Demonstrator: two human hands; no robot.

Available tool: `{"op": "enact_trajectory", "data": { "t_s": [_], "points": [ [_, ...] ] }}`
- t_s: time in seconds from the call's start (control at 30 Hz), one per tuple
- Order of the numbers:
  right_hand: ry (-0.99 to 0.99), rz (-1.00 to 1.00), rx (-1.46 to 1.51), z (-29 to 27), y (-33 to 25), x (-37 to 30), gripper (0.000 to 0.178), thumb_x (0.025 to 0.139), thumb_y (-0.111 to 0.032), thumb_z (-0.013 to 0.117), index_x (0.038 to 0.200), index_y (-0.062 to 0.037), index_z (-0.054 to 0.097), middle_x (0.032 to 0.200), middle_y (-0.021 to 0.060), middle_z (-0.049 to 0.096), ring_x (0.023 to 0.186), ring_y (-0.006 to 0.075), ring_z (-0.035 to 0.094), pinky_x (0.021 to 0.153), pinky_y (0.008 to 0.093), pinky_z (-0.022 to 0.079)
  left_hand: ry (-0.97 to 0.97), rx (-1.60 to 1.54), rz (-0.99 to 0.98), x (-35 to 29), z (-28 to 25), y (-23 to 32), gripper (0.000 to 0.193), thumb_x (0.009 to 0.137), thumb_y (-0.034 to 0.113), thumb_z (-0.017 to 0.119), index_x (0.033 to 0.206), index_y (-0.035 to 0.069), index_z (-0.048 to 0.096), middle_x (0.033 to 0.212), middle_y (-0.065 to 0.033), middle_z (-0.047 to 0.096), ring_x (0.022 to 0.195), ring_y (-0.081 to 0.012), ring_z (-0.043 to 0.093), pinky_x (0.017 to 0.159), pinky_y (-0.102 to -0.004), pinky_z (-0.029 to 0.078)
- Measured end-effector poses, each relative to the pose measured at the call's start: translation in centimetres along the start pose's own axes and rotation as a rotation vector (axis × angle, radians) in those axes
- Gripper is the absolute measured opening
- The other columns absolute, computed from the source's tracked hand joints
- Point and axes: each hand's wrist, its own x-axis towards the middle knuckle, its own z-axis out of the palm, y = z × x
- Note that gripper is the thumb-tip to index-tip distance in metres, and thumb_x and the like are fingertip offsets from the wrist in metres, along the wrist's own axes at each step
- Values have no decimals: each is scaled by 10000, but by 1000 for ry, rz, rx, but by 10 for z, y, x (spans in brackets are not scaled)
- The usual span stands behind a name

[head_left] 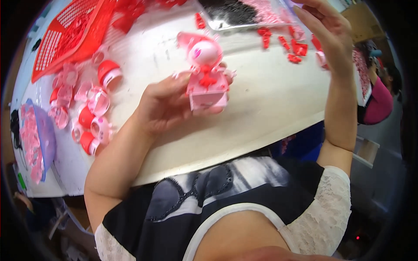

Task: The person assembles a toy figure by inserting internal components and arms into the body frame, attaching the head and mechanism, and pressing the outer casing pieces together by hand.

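Left hand (163,104) wrapped round a pink-and-red plastic toy figure (208,89), held above white tabletop (270,104). Right hand (328,35) beyond toy, to its right, fingers loosely spread; contact with clear plastic tray (257,26) unclear. Small red plastic parts (299,48) right of toy; rounded pink-and-red plastic shells (99,101) left; red lattice plastic basket (96,32) farther left.

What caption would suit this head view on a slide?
Left hand holding a pink toy, right hand near a tray.

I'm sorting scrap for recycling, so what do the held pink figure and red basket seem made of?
Pink figure: probably hard plastic, smooth and slightly shiny, given its even colour and moulded-looking parts. Red basket: likely satin plastic, given its uniform colour and regular openings.
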Motion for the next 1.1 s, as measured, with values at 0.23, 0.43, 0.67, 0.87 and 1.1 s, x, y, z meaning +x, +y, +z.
{"op": "enact_trajectory", "data": {
  "t_s": [0.23,0.43,0.67,0.87,1.1],
  "points": [
    [-409,1,-853,93,-6,3,201,640,-16,732,817,-28,638,870,82,559,774,170,561,639,254,457,79,39,41,-4,-2,2,648,828,287,559,1305,-44,272,1255,-247,408,1137,-410,442,932,-512,404],
    [-453,151,-881,99,-17,10,112,749,-64,669,848,-21,638,818,46,571,680,95,544,557,207,450,78,119,-10,2,1,-1,596,833,318,546,1280,-17,338,1217,-208,459,1140,-392,445,946,-505,385],
    [-485,22,-774,99,2,9,199,652,-19,726,829,-16,636,863,85,558,745,170,563,603,246,457,49,190,-3,-2,1,2,644,786,337,594,1267,-19,357,1187,-203,481,1099,-338,493,927,-467,414],
    [-77,115,-681,53,-12,38,84,800,-65,625,859,-8,643,758,35,591,628,61,521,526,195,427,50,48,-30,-2,1,2,737,708,247,680,1289,-28,321,1239,-202,455,1119,-304,484,908,-451,443],
    [-114,397,-814,13,16,64,88,766,8,590,847,15,626,820,74,611,762,155,559,692,259,444,107,-11,-28,2,11,1,799,660,211,692,1294,-50,281,1186,-216,463,998,-371,547,870,-430,464]
  ]
}}
